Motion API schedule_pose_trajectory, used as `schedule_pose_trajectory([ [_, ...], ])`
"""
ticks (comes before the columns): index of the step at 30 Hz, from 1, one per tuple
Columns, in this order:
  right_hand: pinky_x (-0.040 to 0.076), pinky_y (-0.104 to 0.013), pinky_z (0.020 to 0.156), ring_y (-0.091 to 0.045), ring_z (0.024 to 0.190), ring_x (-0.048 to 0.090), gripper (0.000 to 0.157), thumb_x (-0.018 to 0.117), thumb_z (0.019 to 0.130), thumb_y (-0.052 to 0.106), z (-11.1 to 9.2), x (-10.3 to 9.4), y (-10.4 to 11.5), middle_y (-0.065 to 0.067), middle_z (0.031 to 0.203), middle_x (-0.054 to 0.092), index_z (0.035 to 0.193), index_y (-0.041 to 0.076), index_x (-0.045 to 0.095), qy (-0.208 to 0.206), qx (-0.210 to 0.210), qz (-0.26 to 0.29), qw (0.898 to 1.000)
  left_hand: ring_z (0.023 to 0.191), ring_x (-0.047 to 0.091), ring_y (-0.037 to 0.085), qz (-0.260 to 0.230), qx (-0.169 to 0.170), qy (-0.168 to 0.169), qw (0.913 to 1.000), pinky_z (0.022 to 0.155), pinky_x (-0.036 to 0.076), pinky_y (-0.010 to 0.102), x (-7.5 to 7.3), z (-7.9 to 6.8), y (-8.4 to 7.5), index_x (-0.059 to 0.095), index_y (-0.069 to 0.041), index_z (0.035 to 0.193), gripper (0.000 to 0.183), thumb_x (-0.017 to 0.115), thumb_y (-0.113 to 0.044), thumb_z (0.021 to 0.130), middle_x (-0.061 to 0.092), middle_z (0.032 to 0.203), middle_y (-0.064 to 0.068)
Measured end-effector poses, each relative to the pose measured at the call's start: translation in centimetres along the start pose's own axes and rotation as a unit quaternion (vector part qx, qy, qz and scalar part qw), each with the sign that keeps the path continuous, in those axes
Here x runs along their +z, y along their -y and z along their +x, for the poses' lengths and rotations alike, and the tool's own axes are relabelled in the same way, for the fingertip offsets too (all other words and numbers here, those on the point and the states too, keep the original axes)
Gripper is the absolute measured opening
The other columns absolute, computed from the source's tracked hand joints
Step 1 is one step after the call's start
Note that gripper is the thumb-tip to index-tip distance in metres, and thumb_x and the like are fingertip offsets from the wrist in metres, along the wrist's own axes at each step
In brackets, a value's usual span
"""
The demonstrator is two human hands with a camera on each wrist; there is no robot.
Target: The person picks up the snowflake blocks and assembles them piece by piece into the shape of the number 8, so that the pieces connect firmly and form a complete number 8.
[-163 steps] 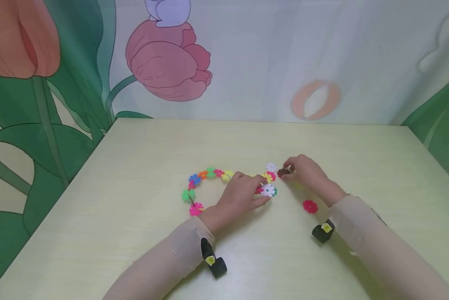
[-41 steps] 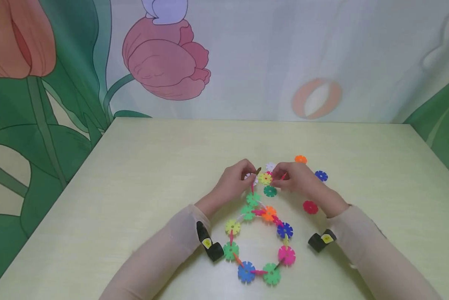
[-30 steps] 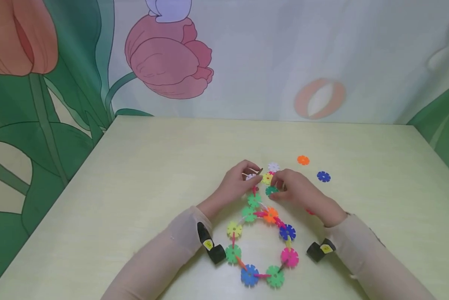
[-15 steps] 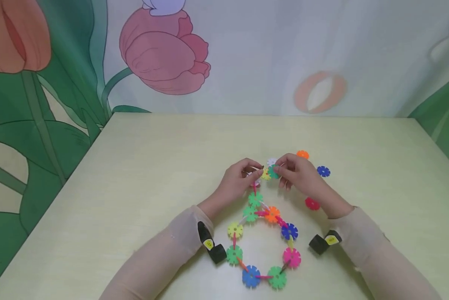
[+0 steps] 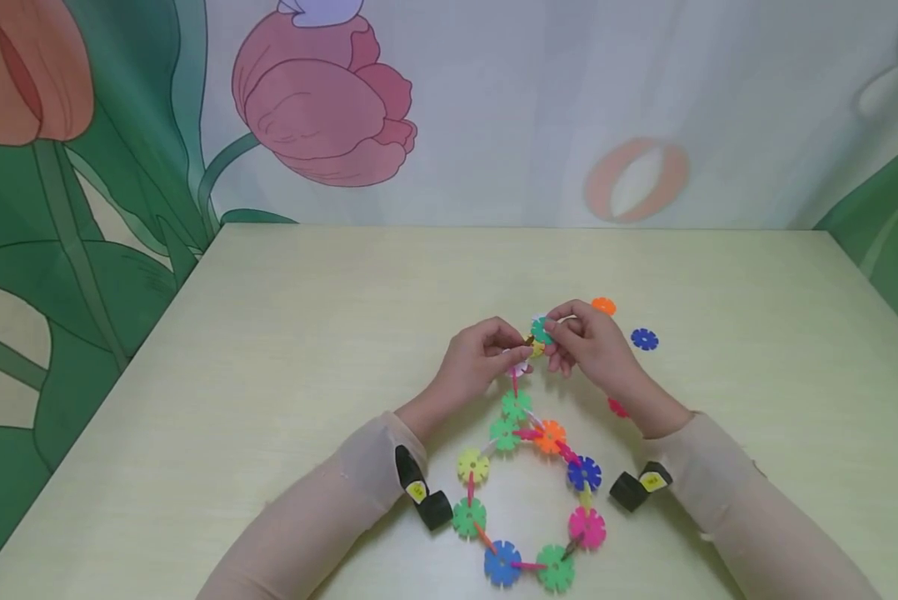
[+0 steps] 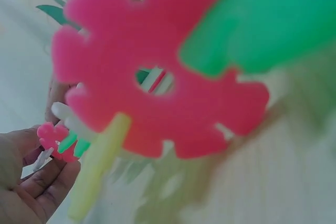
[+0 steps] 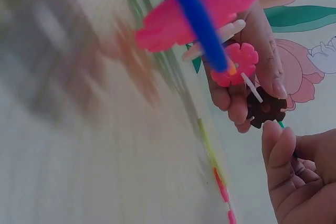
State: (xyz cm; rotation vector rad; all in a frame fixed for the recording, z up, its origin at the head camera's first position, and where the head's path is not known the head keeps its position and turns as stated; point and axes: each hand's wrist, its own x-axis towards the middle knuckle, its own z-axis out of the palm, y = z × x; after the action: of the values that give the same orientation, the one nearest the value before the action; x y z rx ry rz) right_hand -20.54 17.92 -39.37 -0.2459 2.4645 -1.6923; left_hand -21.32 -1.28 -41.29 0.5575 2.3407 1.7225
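My left hand (image 5: 482, 358) pinches a brown snowflake disc (image 7: 266, 109) by its edge. Below those fingers a white disc (image 5: 520, 367) joins on to a chain of slotted snowflake discs. The chain runs down through a green disc (image 5: 516, 405) into a ring of several colours, with a blue disc (image 5: 502, 564) at its near side. Between thumb and fingertips, my right hand (image 5: 599, 350) holds a dark green disc (image 5: 541, 330), up against the brown one. In the left wrist view, a pink disc (image 6: 115, 66) close to the lens blocks much of the scene.
Loose discs lie on the pale table (image 5: 329, 317): an orange one (image 5: 603, 306), a dark blue one (image 5: 645, 339) and a red one (image 5: 617, 407) partly behind the right wrist. A yellow disc (image 5: 536, 345) shows between the hands. A printed cloth (image 5: 494, 117) hangs behind.
Since 5.4 seconds ago, the ring has swung nearer and my left hand has come to hold the brown disc. My right hand has picked up the dark green disc and raised it to the left hand.
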Motion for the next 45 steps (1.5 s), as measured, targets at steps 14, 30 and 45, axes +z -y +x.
schedule_pose_trajectory([
  [14, 0.051, -0.021, 0.052, -0.01, 0.055, 0.059, 0.018, 0.049, 0.099, 0.007, 0.1, 0.1, -0.4, -0.01, 0.071, 0.064, 0.111, -0.007, 0.049, 0.04, -0.045, 0.031, 0.998, 0.081, 0.073, 0.021, -0.051, -0.017, -0.002, 0.9986, 0.076, 0.057, 0.026, 0.0, -0.1, -0.4, 0.066, 0.0, 0.099, 0.018, 0.071, -0.011, 0.086, 0.071, 0.099, 0.017],
  [30, 0.052, -0.027, 0.054, -0.028, 0.07, 0.063, 0.028, 0.053, 0.099, 0.019, -0.2, -1.8, 1.0, -0.019, 0.091, 0.066, 0.121, 0.003, 0.058, -0.019, 0.003, -0.167, 0.986, 0.068, 0.066, 0.016, -0.03, -0.046, 0.003, 0.9985, 0.065, 0.052, 0.024, -0.6, -0.1, -0.5, 0.05, -0.021, 0.131, 0.046, 0.068, -0.017, 0.09, 0.061, 0.097, 0.011],
  [45, 0.051, -0.033, 0.074, -0.028, 0.091, 0.058, 0.029, 0.068, 0.088, 0.017, 1.6, -3.9, 0.2, -0.017, 0.103, 0.065, 0.112, 0.001, 0.064, 0.029, 0.059, -0.359, 0.931, 0.064, 0.065, 0.015, -0.005, -0.042, -0.021, 0.9989, 0.057, 0.049, 0.023, -0.1, -0.4, -0.5, 0.05, -0.017, 0.12, 0.04, 0.07, -0.008, 0.087, 0.06, 0.089, 0.009],
])
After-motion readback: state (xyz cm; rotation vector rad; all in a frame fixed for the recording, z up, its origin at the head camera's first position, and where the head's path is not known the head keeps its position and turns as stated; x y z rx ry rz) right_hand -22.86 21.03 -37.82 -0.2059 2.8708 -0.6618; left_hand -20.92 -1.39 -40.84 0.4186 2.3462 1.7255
